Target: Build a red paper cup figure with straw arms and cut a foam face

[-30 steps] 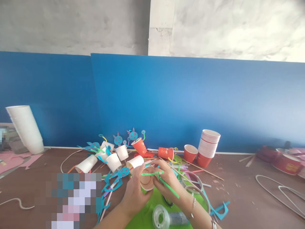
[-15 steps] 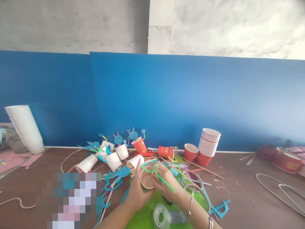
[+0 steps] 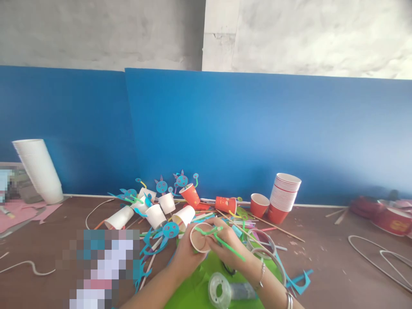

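Note:
My left hand is closed round a paper cup, whose open mouth faces me. At the cup's right side, my right hand pinches a bent green straw. One part of the straw reaches over the cup's mouth; a longer part slants down across my right hand toward the wrist. My fingertips hide where straw and cup meet. Just beyond the hands lies a white cup on its side. To the left is a blue paper animal face with long ears.
Behind stand several cups with blue faces, such as a red cup. Stacked cups stand right, a tall white stack left. A tape dispenser, tape rolls, green paper and loose straws surround my hands.
My left thumb, raised beside the cup before, now lies lower against it. My right hand and the green straw have shifted slightly right and down. The whole view has moved a little.

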Demonstrator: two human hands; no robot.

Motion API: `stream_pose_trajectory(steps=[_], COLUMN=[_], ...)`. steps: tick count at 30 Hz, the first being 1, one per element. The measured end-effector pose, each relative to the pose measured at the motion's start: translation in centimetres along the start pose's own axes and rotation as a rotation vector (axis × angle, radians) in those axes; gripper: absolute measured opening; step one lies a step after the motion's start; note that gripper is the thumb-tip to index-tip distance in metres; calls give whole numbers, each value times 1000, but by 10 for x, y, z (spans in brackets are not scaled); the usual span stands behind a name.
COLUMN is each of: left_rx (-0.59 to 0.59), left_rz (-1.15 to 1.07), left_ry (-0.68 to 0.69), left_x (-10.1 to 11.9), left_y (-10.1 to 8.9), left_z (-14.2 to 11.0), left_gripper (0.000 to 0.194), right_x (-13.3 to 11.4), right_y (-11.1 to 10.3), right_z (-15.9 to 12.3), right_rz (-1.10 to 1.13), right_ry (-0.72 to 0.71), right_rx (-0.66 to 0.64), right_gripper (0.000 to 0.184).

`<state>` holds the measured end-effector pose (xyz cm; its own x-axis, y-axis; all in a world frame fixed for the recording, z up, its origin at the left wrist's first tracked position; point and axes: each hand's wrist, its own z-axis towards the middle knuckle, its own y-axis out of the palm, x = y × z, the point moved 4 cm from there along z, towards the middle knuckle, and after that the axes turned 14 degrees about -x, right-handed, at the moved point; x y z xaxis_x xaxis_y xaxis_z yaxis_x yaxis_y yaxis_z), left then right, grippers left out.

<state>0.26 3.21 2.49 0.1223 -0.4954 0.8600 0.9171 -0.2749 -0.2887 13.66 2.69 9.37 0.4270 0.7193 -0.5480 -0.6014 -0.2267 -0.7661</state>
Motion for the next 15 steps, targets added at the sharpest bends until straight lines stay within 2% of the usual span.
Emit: stream_pose_trajectory(steps=[4,8,15], left_rx=[19,27,0], left_rz=[44,79,118], left_ry=[66,75,71], left_x=[3,4,-3], left_y=[-1,-1,0], left_z=[0,-1,-6], left_gripper=[43,44,45], right_x=[-10,-15,0], right_y=[-4,-5,6], right_z=[0,-1,-1], right_rz=[4,7,8], right_ry=[-18,-21,-20], right_rx=[-33,-29,10], right_gripper=[33,33,27])
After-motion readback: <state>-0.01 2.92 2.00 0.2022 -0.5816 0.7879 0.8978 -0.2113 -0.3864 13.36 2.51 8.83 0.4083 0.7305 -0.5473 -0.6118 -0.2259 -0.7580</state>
